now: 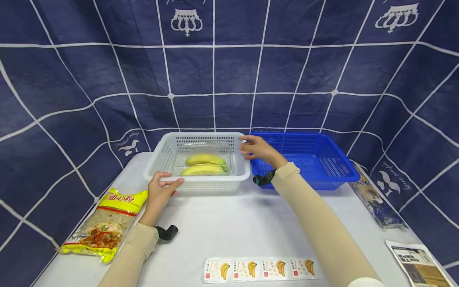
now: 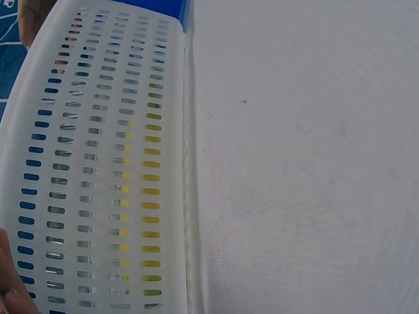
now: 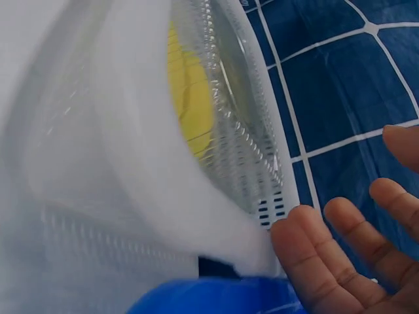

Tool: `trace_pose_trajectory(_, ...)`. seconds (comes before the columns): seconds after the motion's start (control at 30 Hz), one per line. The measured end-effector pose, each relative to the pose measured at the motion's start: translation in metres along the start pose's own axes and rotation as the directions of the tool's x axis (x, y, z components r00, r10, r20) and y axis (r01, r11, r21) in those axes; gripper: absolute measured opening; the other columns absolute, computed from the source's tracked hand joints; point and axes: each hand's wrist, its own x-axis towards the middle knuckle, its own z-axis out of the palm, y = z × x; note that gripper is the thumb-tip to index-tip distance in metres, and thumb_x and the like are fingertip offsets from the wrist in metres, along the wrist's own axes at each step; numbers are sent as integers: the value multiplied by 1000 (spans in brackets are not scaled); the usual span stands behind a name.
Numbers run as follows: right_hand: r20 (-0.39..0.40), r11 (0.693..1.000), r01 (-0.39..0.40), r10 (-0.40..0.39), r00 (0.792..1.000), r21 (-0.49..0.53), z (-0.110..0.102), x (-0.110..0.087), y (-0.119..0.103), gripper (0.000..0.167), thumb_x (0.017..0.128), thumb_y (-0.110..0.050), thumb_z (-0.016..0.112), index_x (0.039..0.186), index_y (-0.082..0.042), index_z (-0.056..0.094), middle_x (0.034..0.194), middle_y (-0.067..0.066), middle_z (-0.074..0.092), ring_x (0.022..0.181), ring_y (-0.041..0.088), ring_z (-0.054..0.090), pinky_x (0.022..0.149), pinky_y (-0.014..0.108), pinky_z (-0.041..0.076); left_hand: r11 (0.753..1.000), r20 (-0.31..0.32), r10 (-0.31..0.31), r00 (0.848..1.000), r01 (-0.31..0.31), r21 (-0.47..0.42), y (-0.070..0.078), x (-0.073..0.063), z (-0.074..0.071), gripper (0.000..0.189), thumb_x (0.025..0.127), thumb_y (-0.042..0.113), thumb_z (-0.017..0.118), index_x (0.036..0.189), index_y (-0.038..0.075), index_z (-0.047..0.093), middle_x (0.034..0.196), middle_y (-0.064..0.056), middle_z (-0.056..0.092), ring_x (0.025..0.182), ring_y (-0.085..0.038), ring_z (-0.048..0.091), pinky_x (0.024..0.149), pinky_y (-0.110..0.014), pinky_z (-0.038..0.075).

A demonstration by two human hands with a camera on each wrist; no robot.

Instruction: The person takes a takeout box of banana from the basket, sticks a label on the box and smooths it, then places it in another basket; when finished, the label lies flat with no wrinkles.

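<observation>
A white plastic basket (image 1: 201,185) with slotted walls stands at the back of the table. In it, a clear plastic box (image 1: 183,149) holds yellow-green bananas (image 1: 204,160). My left hand (image 1: 160,195) grips the basket's front left rim between thumb and fingers; the left wrist view shows only a bit of those fingers (image 2: 12,288) at the rim. At the right rim is my right hand (image 1: 261,149), its fingers (image 3: 308,252) spread and relaxed beside the basket's corner in the right wrist view.
A blue basket (image 1: 305,184) adjoins the white one on the right. A yellow food packet (image 1: 104,223) lies left, a strip of banana labels (image 1: 261,270) in front. Dark packaging (image 1: 376,197) and a printed packet (image 1: 417,263) lie right. A blue checked curtain (image 1: 236,71) hangs behind.
</observation>
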Motion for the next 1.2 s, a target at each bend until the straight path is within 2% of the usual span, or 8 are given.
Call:
trace_pose_trajectory(0.37,110,994,-104,107,988,-32,11,19,-19,66,110,-12,63,169,-6,34,166,23,42,145,50,49,114,52,51,1000,3,0,1000,0,3,-1,1,0,47,96,14,85,128,1,52,83,7,74,58,-12,69,63,-22,59)
trace_pose_trajectory(0.6,106,987,-147,154,982,-70,20,28,-20,65,110,-16,63,169,-10,35,171,17,35,142,45,53,112,50,52,1000,5,3,1000,-3,4,-1,1,0,48,96,15,85,128,1,52,82,6,74,58,-15,70,62,-22,59)
trace_pose_trajectory(0.77,75,979,-195,200,977,-66,23,32,-22,64,111,-15,61,169,-8,35,173,22,30,143,44,50,111,49,52,1000,11,10,1000,-10,1,-1,1,0,48,96,15,85,128,0,52,82,5,74,58,-17,70,61,-22,58)
trace_pose_trajectory(0.9,56,969,-226,232,971,-95,27,35,-24,65,110,-16,62,169,-10,35,172,24,31,114,31,60,100,44,56,1000,16,24,1000,-24,-10,0,1,1,48,96,14,85,127,-1,52,81,6,73,56,-17,69,60,-22,57)
trace_pose_trajectory(0.93,58,968,-229,236,970,-107,28,35,-24,66,109,-17,62,169,-11,35,171,24,32,103,28,57,96,43,55,1000,15,23,1000,-23,-8,0,1,1,48,96,14,85,127,-1,52,81,6,73,55,-18,69,59,-22,57)
trace_pose_trajectory(1.0,72,965,-239,248,966,-111,30,36,-24,68,109,-17,62,170,-13,33,171,23,31,96,27,51,95,44,54,1000,13,22,1000,-22,-5,0,1,1,48,96,15,85,127,0,52,81,5,73,55,-18,69,59,-22,57)
trace_pose_trajectory(1.1,102,961,-257,268,958,-106,34,37,-24,71,108,-17,62,171,-16,30,173,23,25,116,38,56,103,49,55,1000,10,17,1000,-17,-5,0,1,1,48,95,15,86,126,0,53,81,5,73,55,-18,70,59,-22,57)
trace_pose_trajectory(1.2,123,954,-288,296,947,-76,36,40,-24,73,108,-17,62,173,-20,28,175,27,18,143,54,45,109,56,53,1000,8,14,1000,-14,-8,-1,2,1,47,95,15,86,126,0,53,80,6,73,56,-17,70,59,-22,58)
